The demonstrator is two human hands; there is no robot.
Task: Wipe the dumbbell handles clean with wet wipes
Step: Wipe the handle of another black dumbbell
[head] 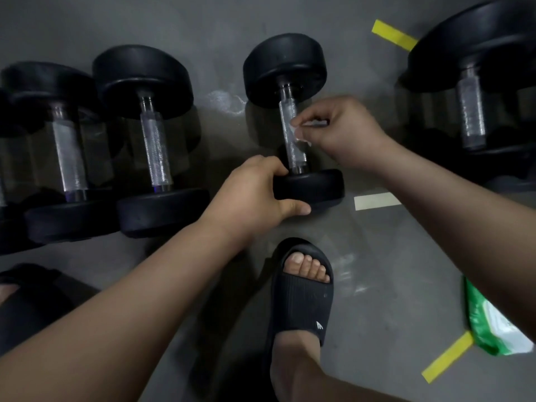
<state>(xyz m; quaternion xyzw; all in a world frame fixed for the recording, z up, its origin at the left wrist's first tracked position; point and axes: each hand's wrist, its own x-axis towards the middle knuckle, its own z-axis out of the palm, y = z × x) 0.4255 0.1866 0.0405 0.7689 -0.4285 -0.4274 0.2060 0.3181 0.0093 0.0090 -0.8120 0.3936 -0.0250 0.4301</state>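
Observation:
A black dumbbell (285, 65) lies on the grey floor in the middle, its knurled metal handle (291, 134) running away from me. My left hand (255, 195) grips the near weight head (316, 187) from the left, thumb under its front edge. My right hand (336, 129) pinches a small crumpled wet wipe (301, 127) and holds it against the right side of the handle.
Two more dumbbells (150, 134) (61, 146) lie to the left and a larger one (471, 108) to the right. A green wet wipe pack (493, 323) lies at the lower right. Yellow tape (393, 34) marks the floor. My foot in a black slipper (301, 297) stands just below the dumbbell.

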